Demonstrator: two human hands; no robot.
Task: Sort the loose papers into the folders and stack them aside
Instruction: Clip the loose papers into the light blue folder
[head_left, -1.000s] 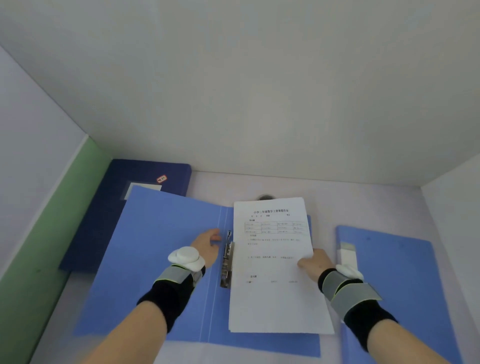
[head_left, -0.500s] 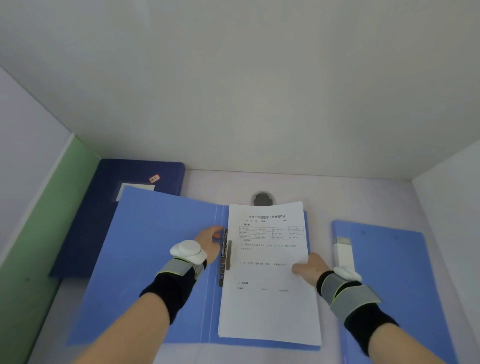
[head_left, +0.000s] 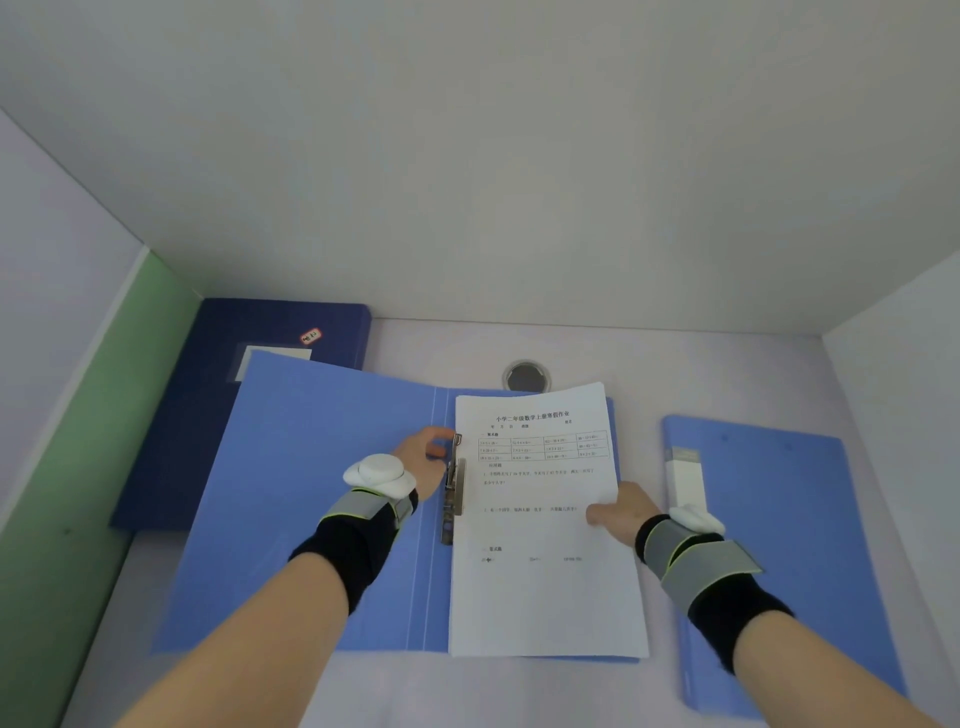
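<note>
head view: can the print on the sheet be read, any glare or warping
Head view: soft even light, no glare on the sheet; its title reads clearly, the smaller lines are too soft to read; the wide-angle lens splays the side walls outward.

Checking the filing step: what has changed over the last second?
The white printed paper stack slid slightly left and squared up, its left edge now at the metal clip of the open light-blue folder. The right hand still pinches the stack's right edge; the left hand stays on the clip. The dark blue folder and the closed light-blue folder have not moved.
</note>
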